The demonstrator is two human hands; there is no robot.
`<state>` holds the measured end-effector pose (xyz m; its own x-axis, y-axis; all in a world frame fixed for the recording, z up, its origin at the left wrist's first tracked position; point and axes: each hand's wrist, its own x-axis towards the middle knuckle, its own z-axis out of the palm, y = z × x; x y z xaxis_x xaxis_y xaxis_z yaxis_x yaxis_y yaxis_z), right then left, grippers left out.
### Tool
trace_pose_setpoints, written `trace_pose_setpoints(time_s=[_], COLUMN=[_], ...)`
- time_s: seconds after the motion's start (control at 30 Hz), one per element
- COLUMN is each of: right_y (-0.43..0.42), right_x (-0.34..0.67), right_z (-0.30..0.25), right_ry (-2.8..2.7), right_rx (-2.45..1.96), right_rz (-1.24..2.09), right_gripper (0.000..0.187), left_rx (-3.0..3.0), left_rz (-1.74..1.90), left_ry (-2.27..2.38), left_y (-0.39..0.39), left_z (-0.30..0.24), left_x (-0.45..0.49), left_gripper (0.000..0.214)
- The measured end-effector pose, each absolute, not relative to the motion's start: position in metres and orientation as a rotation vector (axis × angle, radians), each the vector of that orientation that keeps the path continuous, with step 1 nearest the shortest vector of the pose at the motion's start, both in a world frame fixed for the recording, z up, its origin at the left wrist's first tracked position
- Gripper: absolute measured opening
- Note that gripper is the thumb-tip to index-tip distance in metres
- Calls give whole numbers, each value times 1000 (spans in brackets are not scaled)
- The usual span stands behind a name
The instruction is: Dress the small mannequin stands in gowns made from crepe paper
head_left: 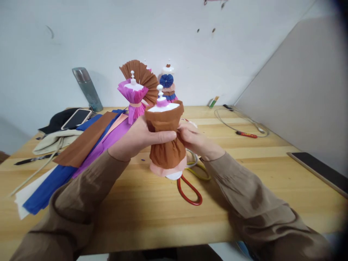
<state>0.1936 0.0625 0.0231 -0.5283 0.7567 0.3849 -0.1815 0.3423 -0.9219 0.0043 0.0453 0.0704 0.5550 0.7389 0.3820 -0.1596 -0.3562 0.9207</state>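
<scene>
- One L hand (145, 134) grasps white torso-shaped mannequin (169, 107) in gathered brown crepe-paper dress (167, 150), over pale wooden table (130, 217).
- R hand (197, 139) pinches dress at waist.
- Step, prob.: gathering waist; next needs steady L grip.

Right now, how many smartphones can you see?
2: left smartphone, in front of the vacuum flask; right smartphone, at the right side of the table. Others may be hidden.

On my screen I am watching a small dressed mannequin (166, 125), held nearly upright at the centre. Its brown dress (165, 154) is showing gathers below the waist, and a pale pink layer (167, 170) is peeping out underneath.
</scene>
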Motion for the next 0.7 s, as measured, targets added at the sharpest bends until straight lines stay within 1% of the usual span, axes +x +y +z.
trace_pose_setpoints(time_s=[0.07,0.13,0.2,0.27,0.37,0.5,0.7], right_y=[61,59,58,58,56,53,56], right_x=[196,200,203,203,197,188,188], right_z=[33,43,49,50,45,41,35], right_ry=[-1663,-1607,-1589,-1594,-1524,-1394,-1285], right_rx=[-605,-770,-921,-968,-902,-825,-711], right_rz=[1246,1148,1173,1354,1640,1841,2115], right_gripper=[45,35,30,35,38,34,36], left_rx=[1655,1636,1629,1643,1687,1713,1687], left_rz=[1063,1099,1117,1115,1085,1052,1123], left_ry=[493,531,581,601,575,551,616], left_y=[47,49,49,49,48,50,53], left_z=[71,74,78,82,84,80,78], left_x=[-3,-13,-22,-27,-28,-25,-26], left_gripper=[46,47,48,47,43,36,40])
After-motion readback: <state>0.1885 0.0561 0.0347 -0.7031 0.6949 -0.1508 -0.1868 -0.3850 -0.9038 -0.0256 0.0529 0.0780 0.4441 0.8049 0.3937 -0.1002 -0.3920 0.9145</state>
